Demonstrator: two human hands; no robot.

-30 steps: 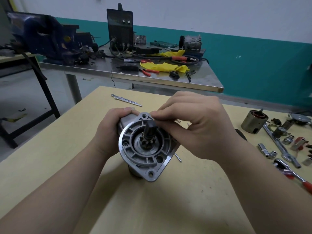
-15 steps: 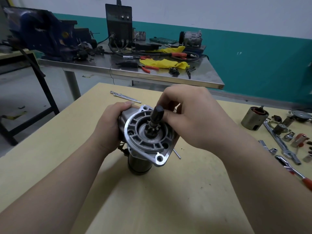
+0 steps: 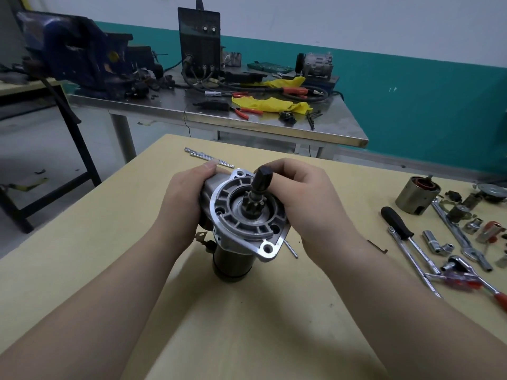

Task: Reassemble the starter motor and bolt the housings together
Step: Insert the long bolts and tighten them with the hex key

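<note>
We hold the starter (image 3: 244,229) upright on the bench (image 3: 82,256), left hand (image 3: 183,207) fingers wrapped round its housing, right hand (image 3: 304,196) fingers curled behind its shaft (image 3: 262,181), tools (image 3: 452,242) right of the starter

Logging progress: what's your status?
Left hand grips starter. Right hand holds flange side beside shaft. Starter on table. Nothing obstructing.

Both hands hold the starter motor (image 3: 241,229) upright on the yellow table (image 3: 82,256), its silver flange tilted toward the camera. The left hand (image 3: 182,207) grips the housing's far side; the right hand (image 3: 304,198) curls beside the black shaft tip (image 3: 262,178). Sockets and a ratchet (image 3: 466,272) lie scattered to the right.
</note>
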